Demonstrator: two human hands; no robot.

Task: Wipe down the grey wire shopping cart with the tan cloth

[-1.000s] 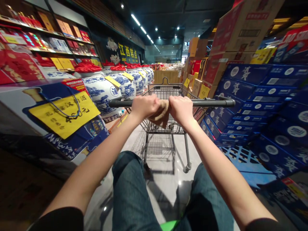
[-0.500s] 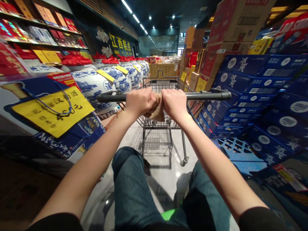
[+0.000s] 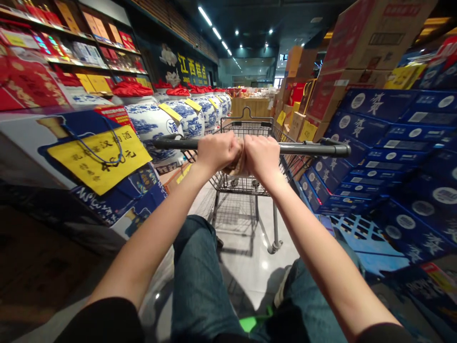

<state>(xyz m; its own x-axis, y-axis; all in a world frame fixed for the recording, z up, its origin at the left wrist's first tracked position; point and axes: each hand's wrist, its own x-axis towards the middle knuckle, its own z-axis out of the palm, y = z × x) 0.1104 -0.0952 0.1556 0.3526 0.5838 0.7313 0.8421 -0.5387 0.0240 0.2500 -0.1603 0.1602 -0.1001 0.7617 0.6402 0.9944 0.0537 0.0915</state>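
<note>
Both grips are closed: the left hand (image 3: 218,151) and the right hand (image 3: 263,153) sit side by side, knuckles upward, with only a narrow gap between them. Each is curled over the middle part of a dark handle bar (image 3: 303,148). A brown cloth (image 3: 237,167) is bunched between the two fists, and its loose part reaches just below the bar. How much of it lies inside each fist I cannot tell, because the hands cover it.

As I judge, the step in hand is to hold the cloth against the bar with both hands together. To the left and to the right of them, the bar is bare. A move along it would call for keeping the cloth tight and shifting both hands evenly, so that the loose edge does not slip out. Since the shopping cart (image 3: 244,192) has wheels, it could roll under a strong push.

This cart stands in front of the person's legs (image 3: 200,271), on a shiny floor (image 3: 250,267). On the left are white-and-blue jars (image 3: 152,125); on the right, blue boxes (image 3: 378,105) are stacked.
</note>
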